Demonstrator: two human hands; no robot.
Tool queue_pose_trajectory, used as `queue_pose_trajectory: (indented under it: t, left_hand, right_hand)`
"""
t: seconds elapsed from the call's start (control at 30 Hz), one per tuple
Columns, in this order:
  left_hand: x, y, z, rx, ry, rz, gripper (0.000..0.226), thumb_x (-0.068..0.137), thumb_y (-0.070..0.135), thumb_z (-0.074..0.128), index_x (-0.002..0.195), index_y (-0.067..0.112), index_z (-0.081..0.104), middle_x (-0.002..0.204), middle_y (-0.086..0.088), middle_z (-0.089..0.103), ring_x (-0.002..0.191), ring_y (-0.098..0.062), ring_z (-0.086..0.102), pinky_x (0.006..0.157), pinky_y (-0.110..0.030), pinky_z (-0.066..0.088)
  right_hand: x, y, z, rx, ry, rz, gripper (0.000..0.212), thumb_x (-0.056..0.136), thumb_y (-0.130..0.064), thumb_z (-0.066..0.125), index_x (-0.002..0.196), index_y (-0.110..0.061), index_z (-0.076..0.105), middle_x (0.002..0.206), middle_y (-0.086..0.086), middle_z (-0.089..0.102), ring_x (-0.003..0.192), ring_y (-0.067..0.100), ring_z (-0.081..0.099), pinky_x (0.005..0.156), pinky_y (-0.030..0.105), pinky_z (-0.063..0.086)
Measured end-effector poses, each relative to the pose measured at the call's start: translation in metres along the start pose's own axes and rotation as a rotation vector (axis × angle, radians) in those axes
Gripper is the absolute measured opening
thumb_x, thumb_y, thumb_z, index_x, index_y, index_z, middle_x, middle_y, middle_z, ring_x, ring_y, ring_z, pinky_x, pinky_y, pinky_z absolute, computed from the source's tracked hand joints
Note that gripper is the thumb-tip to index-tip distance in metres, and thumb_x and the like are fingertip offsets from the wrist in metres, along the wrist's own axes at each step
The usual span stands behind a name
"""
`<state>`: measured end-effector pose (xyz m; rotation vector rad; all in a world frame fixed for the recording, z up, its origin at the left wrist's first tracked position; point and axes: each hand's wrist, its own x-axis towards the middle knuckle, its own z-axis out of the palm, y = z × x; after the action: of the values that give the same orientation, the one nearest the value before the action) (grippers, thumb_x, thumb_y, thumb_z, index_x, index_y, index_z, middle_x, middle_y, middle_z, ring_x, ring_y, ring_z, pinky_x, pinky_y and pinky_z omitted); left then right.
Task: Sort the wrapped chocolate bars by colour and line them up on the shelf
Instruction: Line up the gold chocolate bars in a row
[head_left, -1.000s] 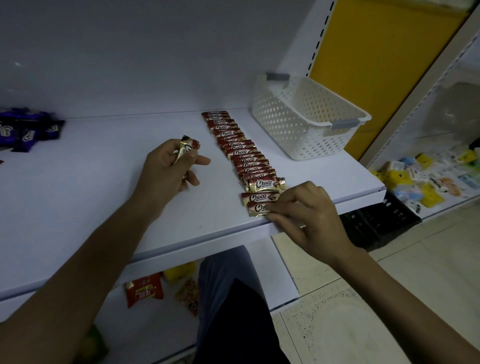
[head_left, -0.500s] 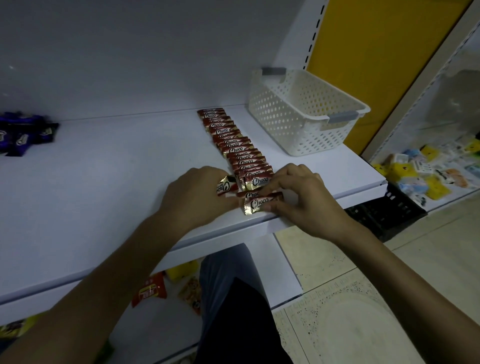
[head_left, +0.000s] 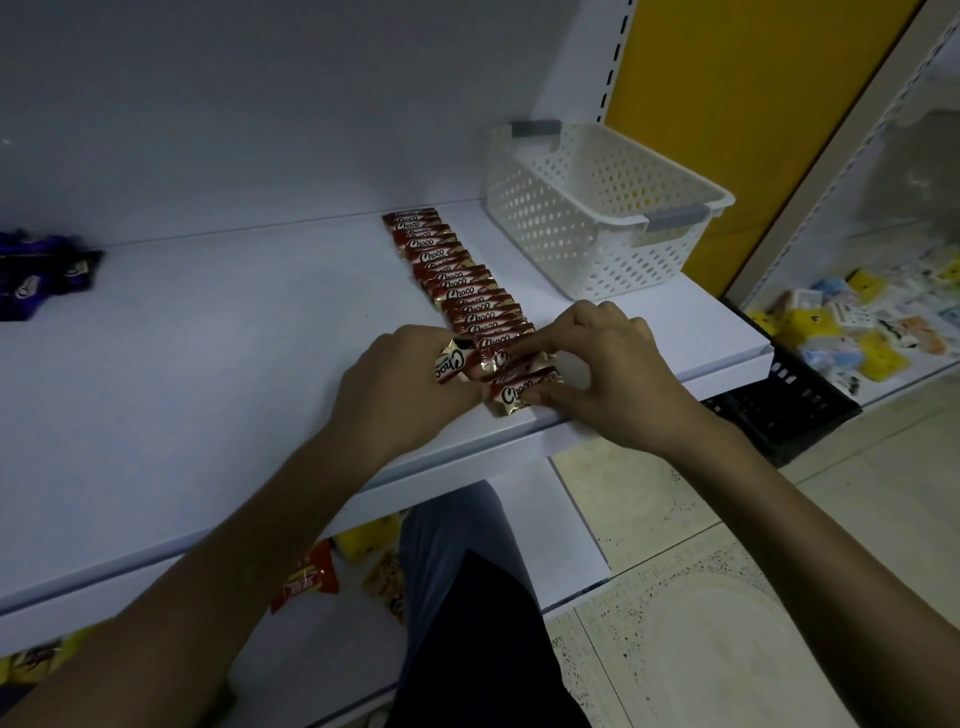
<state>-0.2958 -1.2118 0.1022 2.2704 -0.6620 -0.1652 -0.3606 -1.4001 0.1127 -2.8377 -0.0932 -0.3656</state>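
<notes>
Currently the left hand (head_left: 400, 387) is gripping a red bar (head_left: 451, 364) beside the row (head_left: 457, 288); the right hand (head_left: 610, 374) is pinching the front bars (head_left: 519, 391) at the shelf's (head_left: 208, 364) front edge, risking nudging them off.

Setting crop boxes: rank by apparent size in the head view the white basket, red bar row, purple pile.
white basket
red bar row
purple pile, smallest as seen, though the frame edge cuts it

Shop aisle: white slotted shelf (head_left: 208, 364), Choco bars (head_left: 457, 280) lined up, snack packets (head_left: 306, 579) below, small goods (head_left: 852, 322) on neighbouring rack
</notes>
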Motion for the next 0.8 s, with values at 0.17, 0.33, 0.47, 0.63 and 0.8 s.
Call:
queue_pose_trajectory:
  t: [0.17,0.33,0.47,0.63,0.8]
  left_hand:
    - [0.008,0.003,0.002,0.039,0.004,-0.032,0.031,0.084,0.042,0.069,0.062,0.029,0.051,0.061,0.015,0.053,0.058,-0.002,0.051,0.051,-0.022,0.03]
    - [0.015,0.003,-0.001,0.042,-0.061,-0.058,0.028,0.08,0.04,0.073,0.063,0.028,0.054,0.063,0.013,0.056,0.063,-0.007,0.055,0.055,-0.023,0.035]
    - [0.017,0.003,-0.003,0.023,-0.102,-0.07,0.029,0.08,0.038,0.074,0.062,0.026,0.054,0.063,0.01,0.057,0.062,-0.008,0.054,0.056,-0.024,0.035]
    - [0.018,0.004,-0.003,0.056,-0.116,-0.061,0.024,0.08,0.04,0.073,0.069,0.027,0.056,0.069,0.013,0.059,0.067,-0.005,0.056,0.056,-0.023,0.035]
    - [0.016,0.003,-0.005,0.028,-0.122,-0.034,0.024,0.083,0.036,0.071,0.067,0.025,0.056,0.064,0.011,0.058,0.06,-0.003,0.054,0.054,-0.022,0.033]
  right_hand:
    - [0.002,0.005,0.0,0.033,0.021,0.037,0.048,0.079,-0.041,0.07,0.125,-0.029,0.058,0.111,-0.003,0.058,0.105,0.017,0.046,0.08,0.027,0.021]
    - [-0.002,0.011,0.0,0.002,0.038,0.195,0.058,0.071,-0.058,0.069,0.117,-0.025,0.057,0.106,-0.006,0.058,0.101,0.015,0.049,0.082,0.03,0.027]
    - [-0.007,0.015,0.001,0.061,0.013,0.259,0.045,0.069,-0.059,0.069,0.098,-0.026,0.065,0.097,-0.005,0.06,0.095,0.014,0.051,0.082,0.034,0.033]
    - [-0.009,0.011,0.001,0.466,0.032,0.316,0.024,0.071,-0.029,0.08,0.072,-0.029,0.057,0.075,-0.006,0.063,0.073,0.015,0.057,0.071,0.039,0.049]
    - [-0.006,0.016,0.005,0.586,0.086,0.283,0.016,0.075,-0.018,0.078,0.073,-0.024,0.063,0.069,-0.006,0.067,0.063,0.01,0.058,0.061,0.028,0.047]
